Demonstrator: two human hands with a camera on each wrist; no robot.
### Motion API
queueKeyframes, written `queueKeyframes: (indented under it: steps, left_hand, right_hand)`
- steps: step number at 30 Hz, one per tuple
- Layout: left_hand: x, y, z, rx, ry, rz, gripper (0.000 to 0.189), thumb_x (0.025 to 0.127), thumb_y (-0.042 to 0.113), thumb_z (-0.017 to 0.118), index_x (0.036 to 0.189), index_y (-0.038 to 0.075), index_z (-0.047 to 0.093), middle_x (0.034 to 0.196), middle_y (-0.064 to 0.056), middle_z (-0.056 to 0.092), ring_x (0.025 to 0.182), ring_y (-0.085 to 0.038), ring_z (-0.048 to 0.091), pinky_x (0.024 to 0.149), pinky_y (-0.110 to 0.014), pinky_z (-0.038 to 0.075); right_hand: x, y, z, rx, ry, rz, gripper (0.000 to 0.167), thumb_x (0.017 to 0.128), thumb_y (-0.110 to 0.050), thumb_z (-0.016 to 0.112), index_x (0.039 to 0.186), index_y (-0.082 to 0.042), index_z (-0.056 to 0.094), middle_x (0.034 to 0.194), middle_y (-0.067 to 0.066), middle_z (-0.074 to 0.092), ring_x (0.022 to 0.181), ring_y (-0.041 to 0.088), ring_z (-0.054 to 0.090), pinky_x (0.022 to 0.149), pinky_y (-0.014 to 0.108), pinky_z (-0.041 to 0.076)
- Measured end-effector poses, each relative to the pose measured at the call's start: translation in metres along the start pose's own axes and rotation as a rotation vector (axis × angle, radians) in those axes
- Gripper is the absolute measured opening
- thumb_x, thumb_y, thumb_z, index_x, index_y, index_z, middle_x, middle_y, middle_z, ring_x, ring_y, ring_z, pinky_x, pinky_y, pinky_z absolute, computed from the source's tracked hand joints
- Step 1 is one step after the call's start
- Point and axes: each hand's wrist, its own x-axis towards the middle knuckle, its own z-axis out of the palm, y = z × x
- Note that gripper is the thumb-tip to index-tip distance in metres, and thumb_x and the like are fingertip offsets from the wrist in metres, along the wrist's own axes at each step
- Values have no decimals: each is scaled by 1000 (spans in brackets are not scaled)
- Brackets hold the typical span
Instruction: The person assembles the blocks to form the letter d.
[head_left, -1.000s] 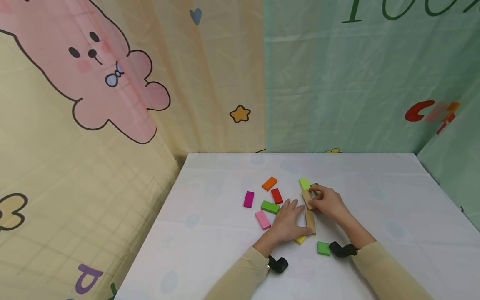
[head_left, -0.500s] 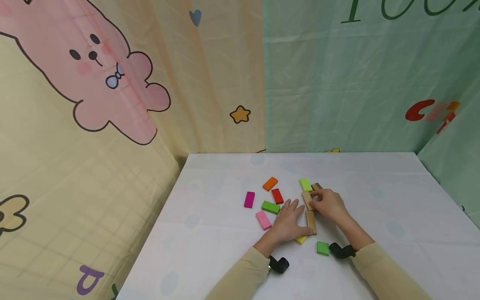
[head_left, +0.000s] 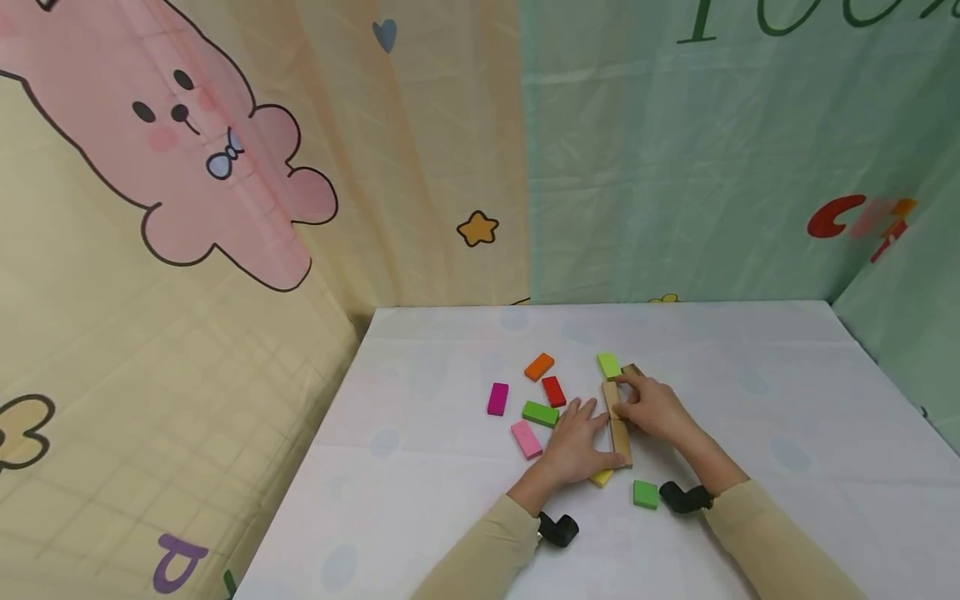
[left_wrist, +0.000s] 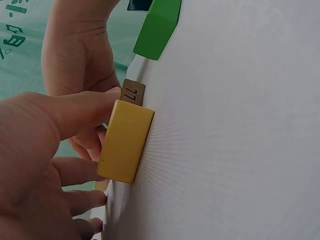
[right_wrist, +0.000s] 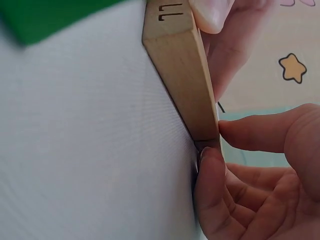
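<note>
Two plain wooden blocks lie end to end on the white table. My left hand [head_left: 577,442] rests with fingers spread, its thumb touching the near wooden block [head_left: 621,443], whose end is stamped "77". A yellow block [left_wrist: 126,142] lies beside that thumb, mostly covered by the hand in the head view. The fingers of my right hand [head_left: 656,408] are curled at the far wooden block [head_left: 611,398], pinching it by its side. A lime block [head_left: 608,366] sits just past its far end. Another wooden block [head_left: 632,369] is partly hidden behind the right hand.
Left of the hands lie orange [head_left: 539,367], red [head_left: 553,391], magenta [head_left: 497,399], green [head_left: 540,414] and pink [head_left: 527,439] blocks. A square-looking green block [head_left: 645,494] lies near the right wrist. Printed curtains [head_left: 420,167] hang behind the table.
My right hand has turned the far wooden block slightly, so it now lines up more nearly with the near one. The left hand stays in place.
</note>
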Motion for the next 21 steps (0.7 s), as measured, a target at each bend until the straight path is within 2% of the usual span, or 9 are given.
queueKeyframes:
  steps: [6,21]
  left_hand:
    - [0,1,-2,-3,23,5,74,84,56,75,147,22,54,160,2,35,151,-24,19,119,-47,24]
    - [-3,5,-3,-16,40,-9,68,83,54,77,142,25,60,157,3,40,150,-25,24,117,-47,28]
  right_hand:
    - [3,1,-2,2,-27,3,55,93,-14,67,144,0,50,73,7,56,59,19,55,54,34,47]
    - [1,4,-2,11,-48,6,56,93,-13,68,143,5,48,72,7,57,57,19,56,53,34,49]
